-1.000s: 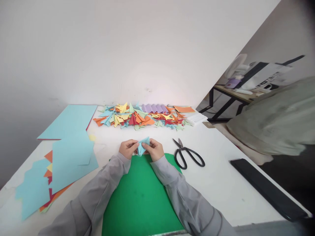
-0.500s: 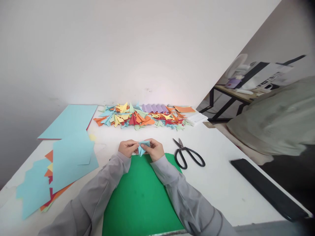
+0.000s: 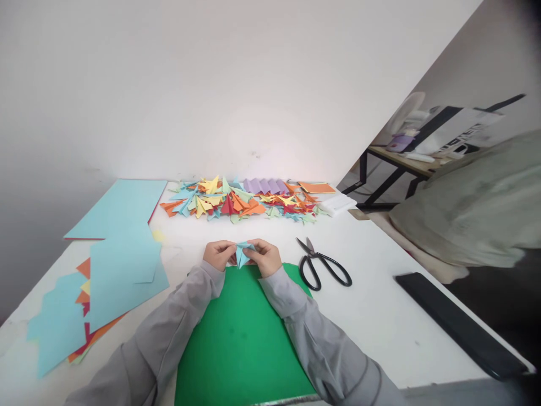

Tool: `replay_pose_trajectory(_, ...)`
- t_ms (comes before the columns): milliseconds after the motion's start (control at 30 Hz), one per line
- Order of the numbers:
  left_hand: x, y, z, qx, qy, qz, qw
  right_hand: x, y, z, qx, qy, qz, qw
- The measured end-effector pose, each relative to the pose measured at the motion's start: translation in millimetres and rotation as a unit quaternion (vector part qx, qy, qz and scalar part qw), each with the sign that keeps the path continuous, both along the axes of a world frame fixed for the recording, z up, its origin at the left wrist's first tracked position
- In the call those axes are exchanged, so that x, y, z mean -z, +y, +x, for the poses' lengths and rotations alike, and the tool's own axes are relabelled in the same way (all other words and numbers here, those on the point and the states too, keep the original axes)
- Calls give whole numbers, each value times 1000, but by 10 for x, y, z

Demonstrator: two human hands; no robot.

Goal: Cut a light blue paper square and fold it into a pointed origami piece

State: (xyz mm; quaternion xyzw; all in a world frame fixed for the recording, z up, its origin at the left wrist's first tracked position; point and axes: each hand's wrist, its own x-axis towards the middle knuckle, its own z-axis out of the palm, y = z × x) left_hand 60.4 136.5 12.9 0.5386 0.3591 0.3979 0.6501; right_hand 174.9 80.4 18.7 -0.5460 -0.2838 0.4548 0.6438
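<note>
Between my two hands is a small folded piece of light blue paper (image 3: 241, 255), with a point facing down toward me. My left hand (image 3: 218, 255) pinches its left side between thumb and fingers. On the other side, my right hand (image 3: 267, 256) grips the right part, its thumb lying across the folds. Both hands are just over the far edge of a green mat (image 3: 245, 332). The fingertips behind the paper are partly hidden.
Black-handled scissors (image 3: 316, 262) lie right of the mat. Folded paper pieces in several colours (image 3: 232, 203) are heaped along the wall. Light blue sheets (image 3: 122, 276) and scraps lie at left. A long black object (image 3: 460, 324) rests near the right edge, where another person's sleeve (image 3: 473, 203) shows.
My left fingers have shifted slightly left on the folded paper, and its top edge looks a little more spread. The other things stay in place.
</note>
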Motion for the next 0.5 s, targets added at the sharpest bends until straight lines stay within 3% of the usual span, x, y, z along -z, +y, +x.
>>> replay_pose_trajectory(200,-28,-14,7,10,16,-10,1000,42,12,23,-28,18,8,999)
replay_pose_trajectory(333,-55,-37,7,17,34,1,999,35,21,20,-11,3,4,1000)
replay_pose_trajectory(500,0,-28,0,-1,17,54,998,44,19,22,-24,-4,-3,1000)
